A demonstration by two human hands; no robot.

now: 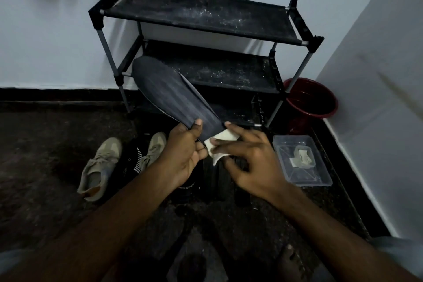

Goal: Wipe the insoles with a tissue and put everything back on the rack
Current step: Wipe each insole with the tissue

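Head view: my left hand (183, 151) pinches the dark grey insole (169, 91) by its heel, toe toward the black tiered rack (201, 16); right hand (249, 162) pinches white tissue (219, 144) there

The left arm (103, 224) and the right arm (320, 220) are bare along their whole visible length, from the lower edge of the view up to the wrists. The left hand (183, 155) and the right hand (249, 167) are bare as well. The nails that show, on the left thumb and the right forefinger, are cut short. A patch of pale grey-blue cloth (9, 258) sits blurred in the lower left corner, and a similar patch shows in the lower right corner. Whether it is a sleeve or a trouser leg cannot be told. Beneath the right arm a bare foot (288, 256) shows dimly, its toes just visible.
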